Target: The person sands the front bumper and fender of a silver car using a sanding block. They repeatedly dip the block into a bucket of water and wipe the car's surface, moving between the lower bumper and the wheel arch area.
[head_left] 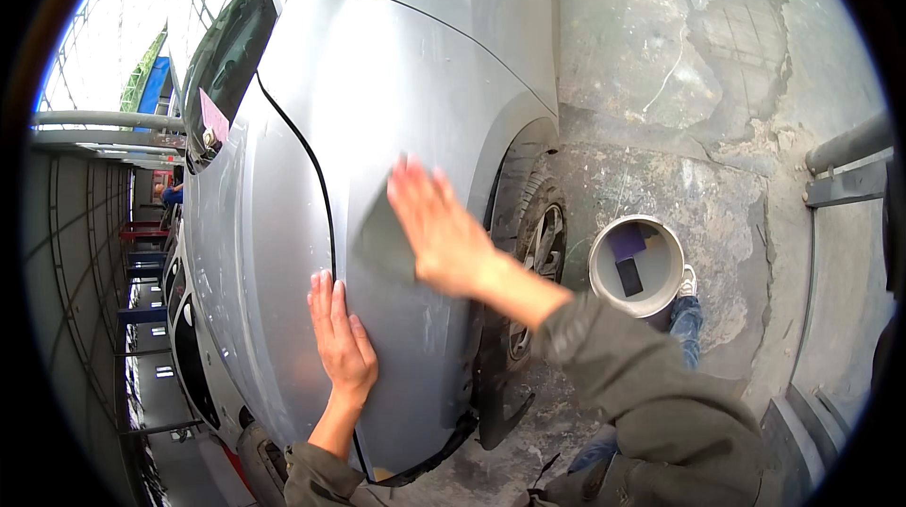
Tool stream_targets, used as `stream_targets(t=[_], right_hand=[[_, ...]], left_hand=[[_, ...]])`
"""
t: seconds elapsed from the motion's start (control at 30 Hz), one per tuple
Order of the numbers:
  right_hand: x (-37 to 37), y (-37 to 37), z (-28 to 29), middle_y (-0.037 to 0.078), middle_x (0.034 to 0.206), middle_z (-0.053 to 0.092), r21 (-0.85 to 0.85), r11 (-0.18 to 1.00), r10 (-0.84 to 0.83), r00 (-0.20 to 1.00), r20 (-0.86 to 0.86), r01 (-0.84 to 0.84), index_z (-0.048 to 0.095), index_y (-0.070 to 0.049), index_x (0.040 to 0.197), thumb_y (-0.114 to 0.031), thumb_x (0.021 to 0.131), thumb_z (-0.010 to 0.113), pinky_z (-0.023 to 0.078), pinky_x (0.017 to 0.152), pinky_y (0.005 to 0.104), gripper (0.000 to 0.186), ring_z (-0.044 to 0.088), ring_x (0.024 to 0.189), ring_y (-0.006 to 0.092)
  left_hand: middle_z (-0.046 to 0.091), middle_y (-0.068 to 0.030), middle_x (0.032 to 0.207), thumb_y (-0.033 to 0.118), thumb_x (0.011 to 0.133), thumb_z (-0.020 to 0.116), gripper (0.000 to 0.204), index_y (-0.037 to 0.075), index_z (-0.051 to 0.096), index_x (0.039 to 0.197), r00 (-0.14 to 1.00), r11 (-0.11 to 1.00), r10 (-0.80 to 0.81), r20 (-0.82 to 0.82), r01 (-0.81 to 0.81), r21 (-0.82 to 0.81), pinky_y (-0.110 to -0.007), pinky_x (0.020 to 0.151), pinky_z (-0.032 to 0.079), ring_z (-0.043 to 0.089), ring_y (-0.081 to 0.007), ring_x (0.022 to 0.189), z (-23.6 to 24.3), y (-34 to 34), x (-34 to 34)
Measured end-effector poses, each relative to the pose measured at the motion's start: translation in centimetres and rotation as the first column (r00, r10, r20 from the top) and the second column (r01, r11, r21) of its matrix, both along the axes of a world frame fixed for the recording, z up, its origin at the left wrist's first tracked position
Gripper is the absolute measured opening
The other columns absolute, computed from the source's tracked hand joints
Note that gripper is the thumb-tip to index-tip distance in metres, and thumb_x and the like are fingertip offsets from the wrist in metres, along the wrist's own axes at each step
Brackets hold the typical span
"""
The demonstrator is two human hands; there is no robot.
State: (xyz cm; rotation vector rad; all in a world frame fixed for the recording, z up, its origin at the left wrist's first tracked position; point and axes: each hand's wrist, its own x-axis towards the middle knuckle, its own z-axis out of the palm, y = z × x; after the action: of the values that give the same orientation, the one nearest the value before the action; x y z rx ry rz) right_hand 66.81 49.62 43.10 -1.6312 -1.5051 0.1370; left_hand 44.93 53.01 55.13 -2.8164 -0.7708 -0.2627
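A silver car's front fender (pixel 415 92) fills the middle, with a dark curved gap between it and the hood (pixel 274 224). My right hand (pixel 436 229) presses a dark grey sheet of sandpaper (pixel 379 241) flat against the fender, gripping it under the palm. Motion blurs this hand and the sheet, and the hand covers the sheet's right part. Lower left, my left hand (pixel 342 337) rests open on the bodywork beside the gap, fingers stretched out and holding nothing.
Right of the front wheel (pixel 543 243), a white bucket (pixel 593 266) stands on the worn concrete floor (pixel 651 54), with a purple piece and a black piece inside. A shoe (pixel 689 282) is beside it. Metal rails (pixel 849 188) line the right side. Another car (pixel 193 356) stands at left.
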Motion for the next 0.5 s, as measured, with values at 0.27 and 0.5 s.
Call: stream_targets(t=[0.27, 0.5], right_hand=[[-0.3, 2.8, 0.1, 0.036, 0.168, 0.003, 0.094, 0.953, -0.263, 0.938, -0.224, 0.289, 0.008, 0.014, 0.160, -0.035, 0.100, 0.059, 0.005, 0.128, 0.0576, 0.092, 0.003, 0.159, 0.0465], [9.9, 5.2, -1.0, 0.033, 0.169, 0.002, -0.014, 0.963, -0.263, 0.934, -0.241, 0.268, 0.004, 0.012, 0.161, -0.050, 0.107, 0.041, 0.004, 0.130, 0.0528, 0.090, 0.001, 0.160, 0.0410]], left_hand=[[0.041, -0.0254, 0.160, -0.003, 0.096, 0.045, 0.052, -0.009, 0.046, 0.148, 1.000, 1.000, 0.007, 0.002, -0.007, 0.013, -0.055, 0.126, 0.024, 0.033, -0.0424, 0.153, 0.6, 0.0, -0.3], [0.040, -0.0260, 0.160, -0.003, 0.096, 0.045, 0.053, -0.009, 0.045, 0.149, 1.000, 1.000, -0.013, 0.006, 0.013, -0.011, -0.055, 0.126, 0.023, 0.032, -0.0426, 0.153, 0.2, -0.6, 1.0]])
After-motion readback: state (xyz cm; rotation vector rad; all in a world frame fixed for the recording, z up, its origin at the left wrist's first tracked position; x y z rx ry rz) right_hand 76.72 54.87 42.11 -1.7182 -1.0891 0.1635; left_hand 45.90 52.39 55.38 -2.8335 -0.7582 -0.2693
